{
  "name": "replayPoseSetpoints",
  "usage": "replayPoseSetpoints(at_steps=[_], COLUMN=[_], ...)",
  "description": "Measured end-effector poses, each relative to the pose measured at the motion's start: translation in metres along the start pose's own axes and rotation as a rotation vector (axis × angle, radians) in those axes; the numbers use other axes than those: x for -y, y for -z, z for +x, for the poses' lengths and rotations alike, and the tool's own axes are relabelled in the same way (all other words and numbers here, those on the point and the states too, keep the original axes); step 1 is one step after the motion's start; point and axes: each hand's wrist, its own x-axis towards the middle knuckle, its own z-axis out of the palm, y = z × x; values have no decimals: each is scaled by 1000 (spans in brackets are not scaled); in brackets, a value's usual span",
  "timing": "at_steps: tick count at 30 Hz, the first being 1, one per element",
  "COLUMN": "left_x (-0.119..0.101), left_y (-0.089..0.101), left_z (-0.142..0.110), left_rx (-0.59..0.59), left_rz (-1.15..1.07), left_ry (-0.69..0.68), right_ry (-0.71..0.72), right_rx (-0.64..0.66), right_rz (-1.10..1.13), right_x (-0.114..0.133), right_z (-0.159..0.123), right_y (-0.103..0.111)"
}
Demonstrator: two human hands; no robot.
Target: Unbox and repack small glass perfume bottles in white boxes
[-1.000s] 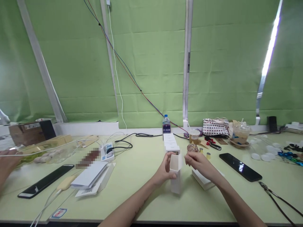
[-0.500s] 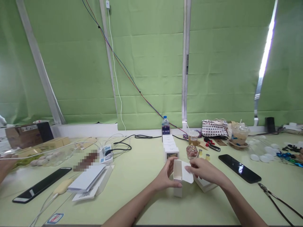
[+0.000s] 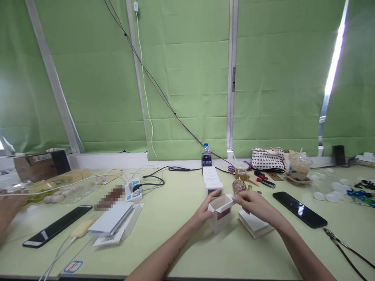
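Note:
A small white box (image 3: 216,224) with its top open stands tilted in front of me, a dark reddish patch on one side. My left hand (image 3: 202,212) is closed round its left side, thumb in front and fingers behind. At the box's upper right edge, my right hand (image 3: 254,202) pinches the raised flap. Just beyond the right hand sits a round pinkish ornament (image 3: 238,187) with a gold-coloured top, partly hidden by the fingers. Flattened white cartons (image 3: 255,226) lie under the right wrist. Behind the left fingertips stands a row of white boxes (image 3: 213,181).
A black phone (image 3: 299,208) and pliers (image 3: 332,236) lie to the right. Left are stacked white cards (image 3: 113,220), a black tablet-like device (image 3: 58,226) and a power strip (image 3: 133,191). A bottle (image 3: 206,156) and drink cups stand behind. Another person's hand (image 3: 10,207) shows far left.
The white box has turned and tilted, so its opening is wider in view and its reddish side shows. My right hand has lifted slightly with the flap. The view has shifted a little.

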Motion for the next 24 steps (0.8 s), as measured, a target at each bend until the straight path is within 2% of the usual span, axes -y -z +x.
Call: replayPoseSetpoints(at_steps=[5, 10, 17, 24], left_x=[-3, -5, -1, -3], left_y=[-1, -4, 1, 3], left_z=[0, 0, 5, 5], left_rx=[-51, -189, -261, -367], left_rz=[180, 482, 502, 584], left_ry=[-140, -150, -173, -202], right_ry=[12, -18, -110, -126], right_rx=[-30, -82, -48, 15], right_rz=[-42, -73, -159, -175], right_x=[-1, -3, -10, -19], right_z=[0, -4, -9, -9], right_y=[6, 21, 34, 37])
